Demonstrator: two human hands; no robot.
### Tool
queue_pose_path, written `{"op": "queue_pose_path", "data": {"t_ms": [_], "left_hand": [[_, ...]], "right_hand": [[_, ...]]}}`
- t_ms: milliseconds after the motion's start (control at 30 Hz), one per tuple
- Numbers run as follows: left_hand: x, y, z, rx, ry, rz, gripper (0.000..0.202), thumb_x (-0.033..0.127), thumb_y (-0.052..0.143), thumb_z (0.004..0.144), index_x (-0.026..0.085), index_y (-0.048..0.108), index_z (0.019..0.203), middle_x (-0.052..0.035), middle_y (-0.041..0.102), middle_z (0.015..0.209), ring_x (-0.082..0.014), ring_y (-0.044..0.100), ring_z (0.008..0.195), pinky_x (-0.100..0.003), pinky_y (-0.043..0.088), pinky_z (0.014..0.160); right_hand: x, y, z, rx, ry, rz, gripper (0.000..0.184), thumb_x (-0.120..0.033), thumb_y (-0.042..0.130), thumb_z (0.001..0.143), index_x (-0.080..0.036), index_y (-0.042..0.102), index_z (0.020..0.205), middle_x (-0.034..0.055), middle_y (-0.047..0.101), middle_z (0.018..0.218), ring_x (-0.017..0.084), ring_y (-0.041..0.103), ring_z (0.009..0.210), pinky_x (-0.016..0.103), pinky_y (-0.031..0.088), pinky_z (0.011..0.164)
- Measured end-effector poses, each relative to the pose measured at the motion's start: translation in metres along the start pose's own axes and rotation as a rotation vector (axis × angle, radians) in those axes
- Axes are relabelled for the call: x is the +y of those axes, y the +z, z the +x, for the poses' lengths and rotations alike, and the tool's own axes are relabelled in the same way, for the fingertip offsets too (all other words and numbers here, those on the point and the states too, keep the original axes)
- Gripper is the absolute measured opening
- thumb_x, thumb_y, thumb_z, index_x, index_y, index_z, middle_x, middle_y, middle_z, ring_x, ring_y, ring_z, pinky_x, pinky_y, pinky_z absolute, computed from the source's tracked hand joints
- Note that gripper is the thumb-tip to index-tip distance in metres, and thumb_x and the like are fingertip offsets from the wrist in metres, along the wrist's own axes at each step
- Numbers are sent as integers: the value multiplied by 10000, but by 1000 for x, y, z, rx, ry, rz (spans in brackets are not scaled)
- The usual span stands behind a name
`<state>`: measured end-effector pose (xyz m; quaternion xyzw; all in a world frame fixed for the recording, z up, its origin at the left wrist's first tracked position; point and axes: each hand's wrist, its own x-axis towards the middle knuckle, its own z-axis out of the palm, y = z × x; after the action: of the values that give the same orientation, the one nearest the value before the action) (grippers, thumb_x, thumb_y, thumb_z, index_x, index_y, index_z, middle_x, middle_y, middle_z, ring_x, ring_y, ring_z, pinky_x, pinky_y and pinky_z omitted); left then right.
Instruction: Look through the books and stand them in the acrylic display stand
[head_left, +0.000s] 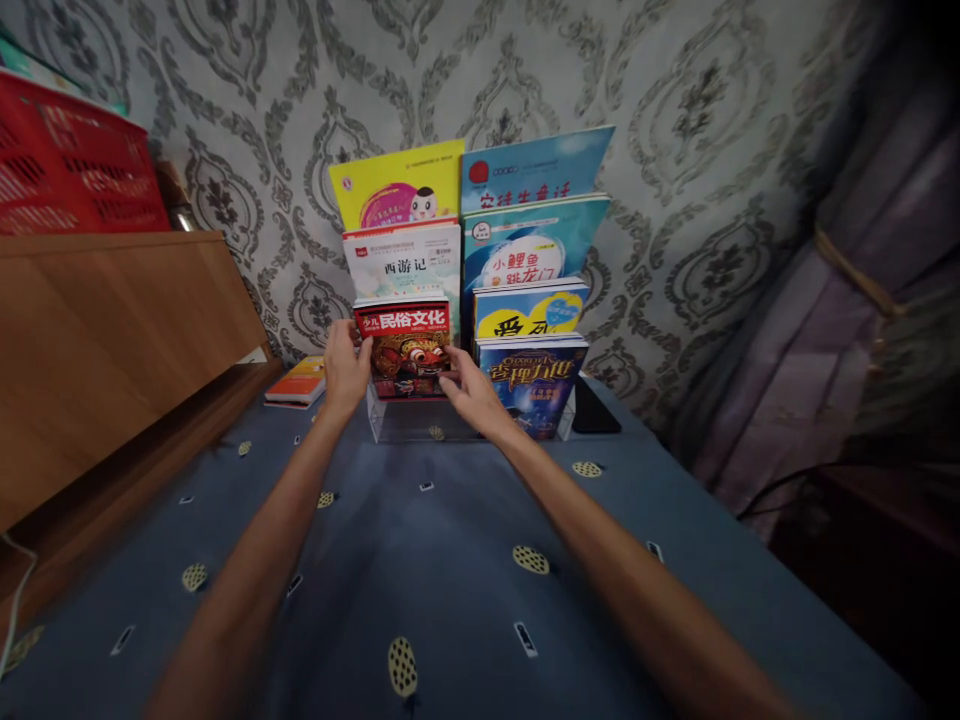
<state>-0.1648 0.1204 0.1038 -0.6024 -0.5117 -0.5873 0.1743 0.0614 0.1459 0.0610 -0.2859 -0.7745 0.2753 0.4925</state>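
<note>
Both hands are on a small red-topped book (pixel 411 345) with a mask on its cover, at the front left of a clear tiered book rack (pixel 405 424). My left hand (pixel 347 365) grips its left edge, thumb on the cover. At the right edge, my right hand (pixel 474 388) has its thumb and fingers against the book. Behind it stand a white book (pixel 401 262) and a yellow book (pixel 405 175). In the right column are a dark blue book (pixel 529 390), a yellow-and-blue book (pixel 529 310), a teal book (pixel 525 245) and a blue book (pixel 532 165).
An orange book (pixel 296 381) lies on the blue patterned cloth (pixel 450 560), left of the rack. A flat black object (pixel 598 410) lies to its right. On the left, a red basket (pixel 79 155) sits above a wooden panel (pixel 127 350). A curtain (pixel 810 260) hangs at right.
</note>
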Motion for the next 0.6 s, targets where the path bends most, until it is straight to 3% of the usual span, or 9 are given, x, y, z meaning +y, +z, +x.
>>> {"op": "queue_pose_path", "data": {"t_ms": [67,167,300,367,500,600], "left_hand": [[0,2,-6,5,-28,-1,256,325,590,906,198,509,1113,-67,597,979,-220,596,877,-383,513,868],[-2,8,-12,-17,-35,1,322,286,542,915,195,483,1218,-99,603,1097,-239,601,987,-414,493,938],[-3,11,-13,-73,-74,32,219,247,490,915,183,553,1115,-131,615,1093,-296,578,1107,-499,440,1028],[-3,11,-13,-87,-99,40,190,241,474,914,180,567,1067,-136,623,1058,-314,584,1102,-529,438,1025],[-3,12,-12,-65,-106,59,149,229,477,902,194,582,1002,-117,633,989,-313,606,1064,-524,457,1009],[-4,13,-12,-55,-111,82,138,217,480,893,199,578,989,-117,634,998,-316,607,1074,-521,457,1010]], "right_hand": [[1,2,-1,-2,14,-15,573,-205,503,879,-205,422,1446,128,692,1221,272,698,1020,523,535,959],[1,6,-2,-6,40,-37,556,-220,496,886,-163,420,1433,141,727,1135,288,705,1000,532,529,952],[0,9,-4,21,27,30,624,-201,464,898,-115,316,1499,224,606,1381,264,731,972,496,520,983],[0,10,-4,30,16,32,678,-179,457,896,-124,264,1543,211,602,1399,261,737,963,498,510,1006],[-3,9,-3,-8,73,-45,684,-167,469,881,-143,335,1552,115,792,1018,289,735,871,523,551,910],[-7,8,-2,-2,121,-40,673,-162,468,875,-122,370,1540,102,802,946,278,727,766,499,575,820]]}}
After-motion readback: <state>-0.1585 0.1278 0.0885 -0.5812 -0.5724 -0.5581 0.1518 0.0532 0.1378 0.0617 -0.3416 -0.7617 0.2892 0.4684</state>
